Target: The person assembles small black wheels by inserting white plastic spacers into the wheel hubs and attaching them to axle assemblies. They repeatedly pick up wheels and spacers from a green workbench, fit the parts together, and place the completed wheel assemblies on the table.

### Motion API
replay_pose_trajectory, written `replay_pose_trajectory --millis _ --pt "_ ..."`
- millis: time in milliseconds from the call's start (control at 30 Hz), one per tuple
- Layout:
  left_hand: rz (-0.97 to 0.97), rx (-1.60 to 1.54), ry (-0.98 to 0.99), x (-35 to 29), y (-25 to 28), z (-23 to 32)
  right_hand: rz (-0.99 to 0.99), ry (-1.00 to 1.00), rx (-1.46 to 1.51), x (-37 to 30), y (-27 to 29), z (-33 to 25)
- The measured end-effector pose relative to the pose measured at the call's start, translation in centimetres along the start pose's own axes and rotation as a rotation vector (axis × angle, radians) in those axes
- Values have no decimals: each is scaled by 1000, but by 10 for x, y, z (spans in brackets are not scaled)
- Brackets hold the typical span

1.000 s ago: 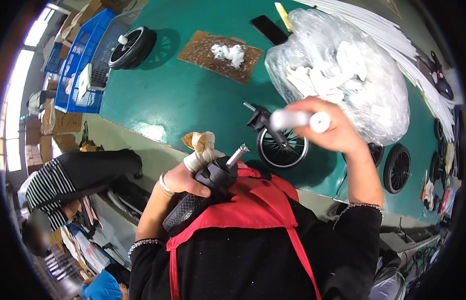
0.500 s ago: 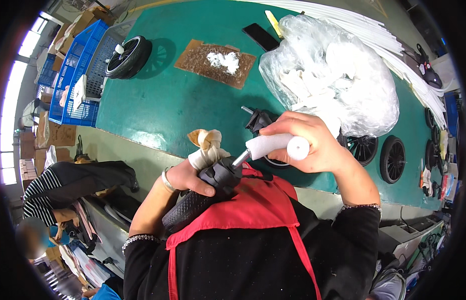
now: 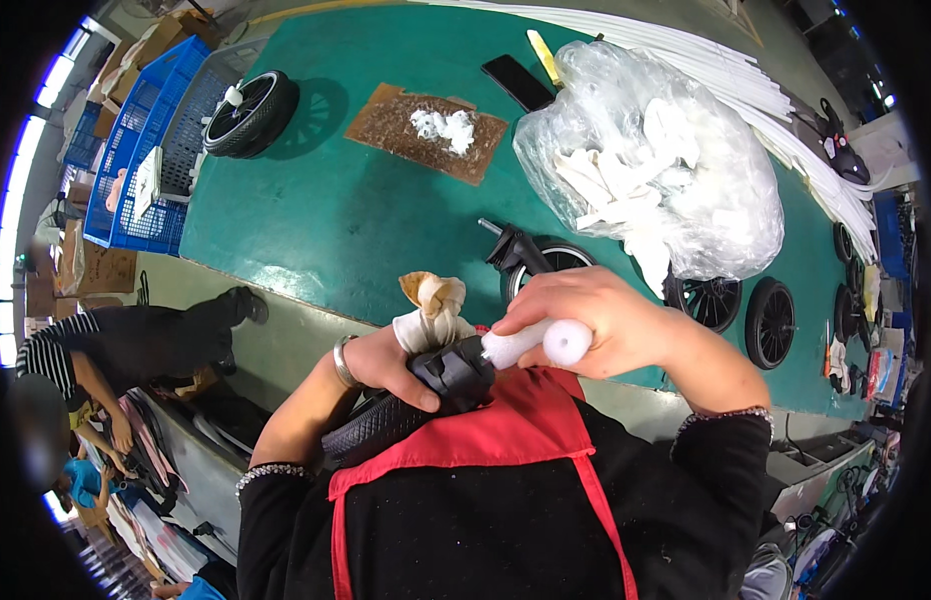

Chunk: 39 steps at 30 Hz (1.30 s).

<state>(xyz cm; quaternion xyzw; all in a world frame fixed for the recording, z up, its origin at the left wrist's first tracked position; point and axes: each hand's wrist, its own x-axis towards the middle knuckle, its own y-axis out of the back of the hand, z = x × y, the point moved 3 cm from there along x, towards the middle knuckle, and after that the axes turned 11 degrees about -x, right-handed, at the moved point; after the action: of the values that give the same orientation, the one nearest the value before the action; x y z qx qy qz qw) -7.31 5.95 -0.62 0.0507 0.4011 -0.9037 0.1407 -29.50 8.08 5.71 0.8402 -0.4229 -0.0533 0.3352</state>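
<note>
Close to my body, my left hand is closed round the black plastic bracket of a caster wheel with a black treaded tyre. A cream-coloured cloth sticks up beside its fingers. My right hand grips a bent white foam tube, whose round end shows a small hole. The tube's other end meets the bracket, and no metal pin shows between them. Just beyond my right hand, another wheel with a bracket and metal pin lies on the green table.
A clear plastic bag of white pieces sits beyond my right hand. Farther off are a phone, a brown board with white scraps, and a standing wheel by blue crates. More wheels stand at right.
My right hand has moved the foam tube left and down against the bracket. The metal pin that showed between them is now covered. A person at left has shifted.
</note>
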Motion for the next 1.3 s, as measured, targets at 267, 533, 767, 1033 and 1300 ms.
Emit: replay_pose_trajectory --millis 267,533,767,1033,1300 --pt "63 -52 -57 -13 12 -4 -27 0 50 18 -16 7" --pt "1008 791 261 -12 128 2 53 -813 -494 -37 -65 209" --pt "1292 1806 -60 14 157 -23 233 -1152 -304 -63 -94 195" --pt "716 1559 -117 134 87 -71 1054 -1174 771 -62 -180 197" --pt "296 1657 -229 124 80 -96 625 -1264 152 -176 -179 168"
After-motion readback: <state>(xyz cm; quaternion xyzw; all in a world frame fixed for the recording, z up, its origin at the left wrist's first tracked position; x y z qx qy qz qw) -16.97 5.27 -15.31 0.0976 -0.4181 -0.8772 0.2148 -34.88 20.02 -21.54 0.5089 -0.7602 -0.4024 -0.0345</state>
